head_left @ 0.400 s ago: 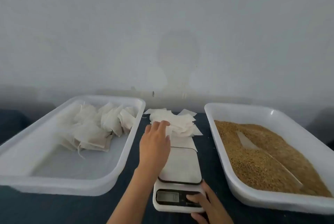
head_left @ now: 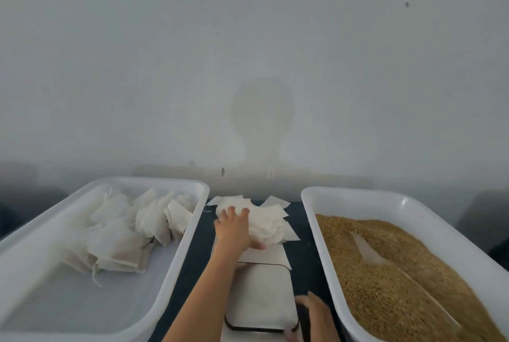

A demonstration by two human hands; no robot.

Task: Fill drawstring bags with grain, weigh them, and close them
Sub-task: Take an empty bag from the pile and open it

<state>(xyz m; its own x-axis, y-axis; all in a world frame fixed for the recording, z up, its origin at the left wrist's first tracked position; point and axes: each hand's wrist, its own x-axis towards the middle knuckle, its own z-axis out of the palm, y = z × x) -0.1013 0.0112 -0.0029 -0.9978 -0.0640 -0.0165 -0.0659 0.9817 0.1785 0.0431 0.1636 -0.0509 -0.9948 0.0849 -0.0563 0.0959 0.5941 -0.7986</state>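
Observation:
A loose pile of empty white drawstring bags (head_left: 268, 220) lies on the dark table between two white tubs. My left hand (head_left: 237, 230) rests on the pile's left side with spread fingers, thumb out to the right. A white kitchen scale (head_left: 261, 297) sits in front of the pile, its platform bare. My right hand (head_left: 314, 317) touches the scale's right front corner; its fingers are blurred. The left tub (head_left: 176, 272) holds several filled white bags (head_left: 124, 234). The right tub (head_left: 316, 220) holds brown grain (head_left: 391, 283) with a clear scoop (head_left: 369, 250) half buried in it.
A plain grey wall (head_left: 248, 66) rises close behind the table. Narrow strips of dark table top (head_left: 305, 253) show between the scale and each tub.
My left hand has reached farther onto the bag pile and spread its fingers. My right hand has slid from the scale's display toward its right front corner. The camera has tipped upward.

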